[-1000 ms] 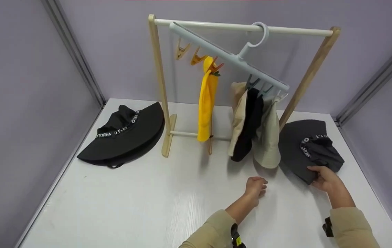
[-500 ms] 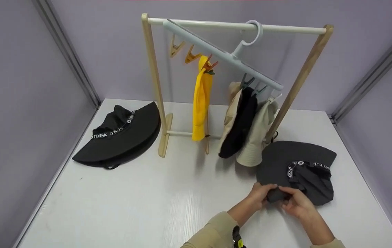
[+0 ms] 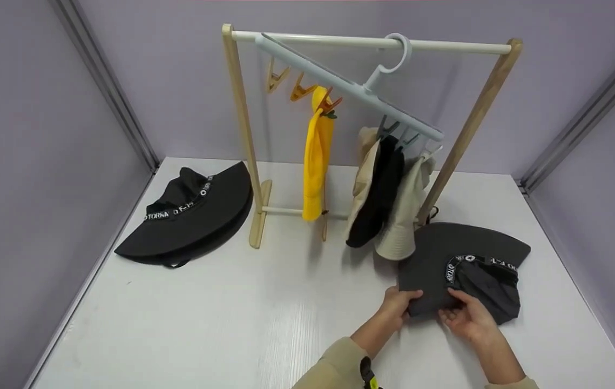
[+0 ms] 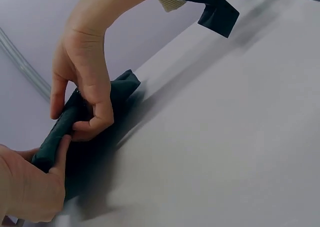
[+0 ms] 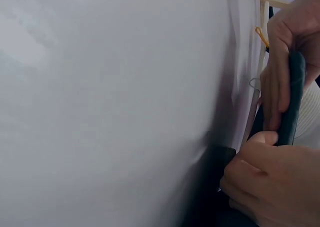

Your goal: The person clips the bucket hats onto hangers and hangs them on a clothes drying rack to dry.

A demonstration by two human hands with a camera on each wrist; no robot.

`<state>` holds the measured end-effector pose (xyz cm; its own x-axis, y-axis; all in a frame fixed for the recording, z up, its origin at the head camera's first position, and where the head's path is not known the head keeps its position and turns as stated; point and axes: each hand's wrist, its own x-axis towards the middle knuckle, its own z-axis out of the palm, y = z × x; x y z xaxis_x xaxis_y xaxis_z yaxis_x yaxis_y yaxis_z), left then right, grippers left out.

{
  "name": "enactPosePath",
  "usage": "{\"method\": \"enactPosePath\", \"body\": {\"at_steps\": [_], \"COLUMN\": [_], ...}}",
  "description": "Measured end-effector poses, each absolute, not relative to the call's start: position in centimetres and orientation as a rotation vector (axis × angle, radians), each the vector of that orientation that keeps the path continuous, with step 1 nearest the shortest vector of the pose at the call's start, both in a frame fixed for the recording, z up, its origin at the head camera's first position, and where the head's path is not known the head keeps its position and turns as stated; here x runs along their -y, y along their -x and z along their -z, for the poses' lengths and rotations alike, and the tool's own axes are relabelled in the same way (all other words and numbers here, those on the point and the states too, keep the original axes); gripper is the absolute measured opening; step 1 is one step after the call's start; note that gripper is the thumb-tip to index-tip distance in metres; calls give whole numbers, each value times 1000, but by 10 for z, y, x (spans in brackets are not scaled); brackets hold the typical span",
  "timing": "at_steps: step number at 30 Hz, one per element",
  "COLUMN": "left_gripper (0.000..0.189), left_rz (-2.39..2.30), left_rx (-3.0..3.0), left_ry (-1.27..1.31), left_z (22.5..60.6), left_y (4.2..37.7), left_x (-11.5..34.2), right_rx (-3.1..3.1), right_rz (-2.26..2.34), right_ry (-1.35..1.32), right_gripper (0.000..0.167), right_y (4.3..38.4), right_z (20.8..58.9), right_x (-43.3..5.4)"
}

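A dark grey bucket hat [image 3: 428, 265], folded flat with a lettered band round its crown, lies at the right of the white table. My left hand [image 3: 392, 309] pinches the near left corner of its brim, thumb on top. Close beside it, my right hand [image 3: 472, 323] holds the brim's near edge, thumb on top by the crown and fingers underneath. In the left wrist view the folded brim [image 4: 55, 144] runs between both hands. The right wrist view shows the brim edge [image 5: 295, 97] upright, with fingers of both hands against it.
A wooden rack [image 3: 242, 119] carries a tilted pale blue clip hanger [image 3: 350, 86]. From its clips hang a yellow hat [image 3: 315, 178], a black hat [image 3: 374, 210] and beige hats [image 3: 401, 227]. Another black bucket hat [image 3: 204, 221] lies at the left. Grey walls enclose the table.
The right hand has drawn the grey hat nearer and leftward. My left hand has come over and taken its brim corner. Latest, the two hands have parted slightly along the edge.
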<state>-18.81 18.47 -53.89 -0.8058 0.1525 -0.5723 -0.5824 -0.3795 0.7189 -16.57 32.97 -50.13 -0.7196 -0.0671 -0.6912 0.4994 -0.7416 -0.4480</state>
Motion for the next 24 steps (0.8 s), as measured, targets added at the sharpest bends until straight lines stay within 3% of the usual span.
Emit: {"method": "enactPosePath", "body": {"at_steps": [2, 11, 18, 24], "left_gripper": [43, 41, 45, 41], "left_rz": [-2220, -2229, -2254, -2232], "left_rx": [-1398, -1401, -1406, -1564], "left_ry": [579, 572, 589, 496], "left_z": [540, 540, 541, 547], "left_y": [187, 188, 192, 200], "left_x": [-183, -178, -167, -151], "right_rx": [-801, -292, 357, 163], "right_rz": [2531, 2649, 2710, 2687], "right_ry": [-979, -1149, -1431, -1415], "right_gripper": [72, 77, 37, 63], "right_y": [167, 169, 164, 161], "right_z": [502, 500, 494, 501], "right_x": [-332, -334, -343, -359]}}
